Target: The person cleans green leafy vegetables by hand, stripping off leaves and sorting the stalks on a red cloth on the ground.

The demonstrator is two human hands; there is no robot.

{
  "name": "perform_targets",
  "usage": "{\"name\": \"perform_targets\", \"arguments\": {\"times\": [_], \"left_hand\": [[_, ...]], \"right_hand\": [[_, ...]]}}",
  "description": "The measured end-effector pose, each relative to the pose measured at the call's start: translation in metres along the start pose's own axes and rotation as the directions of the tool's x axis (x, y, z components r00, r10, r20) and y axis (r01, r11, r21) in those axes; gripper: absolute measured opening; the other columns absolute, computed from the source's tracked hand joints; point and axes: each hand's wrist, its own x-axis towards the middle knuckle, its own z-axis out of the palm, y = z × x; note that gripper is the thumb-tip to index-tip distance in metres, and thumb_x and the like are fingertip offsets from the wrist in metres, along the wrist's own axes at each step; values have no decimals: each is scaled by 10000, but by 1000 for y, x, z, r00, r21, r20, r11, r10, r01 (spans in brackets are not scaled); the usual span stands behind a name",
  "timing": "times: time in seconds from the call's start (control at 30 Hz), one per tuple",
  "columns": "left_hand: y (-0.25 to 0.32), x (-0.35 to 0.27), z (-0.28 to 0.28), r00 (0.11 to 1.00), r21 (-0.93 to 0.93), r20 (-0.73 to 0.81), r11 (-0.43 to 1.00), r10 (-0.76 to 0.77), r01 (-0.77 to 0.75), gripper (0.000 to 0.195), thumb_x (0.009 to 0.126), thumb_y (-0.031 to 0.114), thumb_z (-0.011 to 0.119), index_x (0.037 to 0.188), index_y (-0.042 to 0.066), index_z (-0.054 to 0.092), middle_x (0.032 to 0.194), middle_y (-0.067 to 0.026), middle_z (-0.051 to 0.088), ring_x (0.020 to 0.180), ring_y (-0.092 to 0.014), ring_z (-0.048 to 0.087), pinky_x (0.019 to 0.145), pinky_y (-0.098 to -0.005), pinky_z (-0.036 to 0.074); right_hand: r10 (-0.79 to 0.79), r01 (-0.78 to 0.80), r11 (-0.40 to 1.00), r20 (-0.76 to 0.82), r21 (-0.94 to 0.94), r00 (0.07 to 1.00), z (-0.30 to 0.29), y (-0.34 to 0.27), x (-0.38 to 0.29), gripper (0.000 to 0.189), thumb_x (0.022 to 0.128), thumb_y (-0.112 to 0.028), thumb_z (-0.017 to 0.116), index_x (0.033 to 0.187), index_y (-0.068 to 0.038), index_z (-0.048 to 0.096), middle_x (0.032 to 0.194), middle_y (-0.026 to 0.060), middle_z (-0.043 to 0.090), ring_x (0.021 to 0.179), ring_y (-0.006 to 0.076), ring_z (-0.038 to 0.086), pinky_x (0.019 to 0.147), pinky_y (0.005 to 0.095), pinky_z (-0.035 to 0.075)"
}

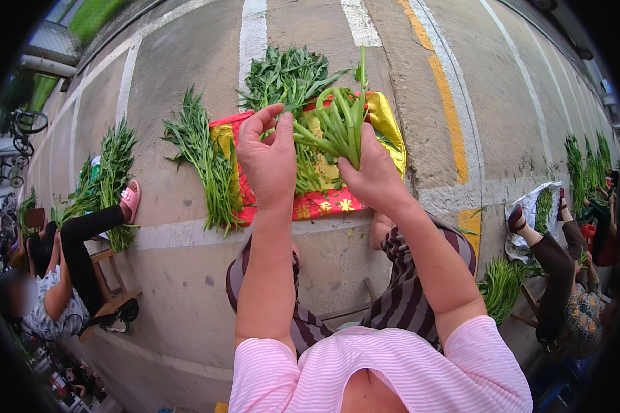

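My right hand (374, 173) is closed around a bunch of green leafy-vegetable stems (343, 121), which fan upward and to the left, one long stem standing higher. Beside it, my left hand (268, 149) is raised with thumb and forefinger close together near a small leaf; whether they pinch it I cannot tell. Below both hands a red and gold printed sack (323, 204) lies flat on the ground. Short leaves and stems are scattered on it. A leafy pile (289, 77) lies at its far edge, and a long-stemmed bundle (206, 170) along its left edge.
A seated person (57, 289) is at the left on a wooden stool (116, 294), near more green bundles (116, 170). On the right, another seated person (581, 315) is beside a white sack (514, 227) and a stem pile (501, 289). Painted lines cross the concrete pavement (186, 289).
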Motion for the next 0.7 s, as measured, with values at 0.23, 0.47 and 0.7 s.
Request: {"name": "perform_targets", "arguments": {"times": [0.23, 0.47, 0.7], "left_hand": [[-23, 4, 1, 981, 285, 142, 943, 134, -171, 206, 841, 138, 730, 995, 3, 710, 885, -49, 700, 775, -101, 615, 718, -238, 490], [-30, 2, 4, 954, 84, 254, 986, -158, 141, 233, 805, 143, 745, 967, -21, 708, 851, -102, 725, 745, -147, 676, 697, -280, 529], [-34, 6, 1, 933, 87, 279, 974, -227, 211, 147, 830, 93, 706, 919, -25, 699, 809, -74, 712, 708, -111, 650, 669, -246, 516]], "right_hand": [[-91, 84, 993, 89, 79, 992, -1, -7, -6, 308, 824, -8, 591, 1051, 27, 387, 942, 291, 582, 941, 481, 573, 782, 493, 465], [-100, 101, 995, 154, 4, 983, -1, -5, -11, 311, 822, -14, 599, 1057, 9, 397, 917, 263, 567, 895, 471, 575, 730, 485, 464], [-165, 177, 982, 153, -68, 974, -6, 2, -15, 304, 819, -23, 605, 1041, 7, 398, 867, 243, 561, 856, 464, 576, 701, 491, 452]]}}
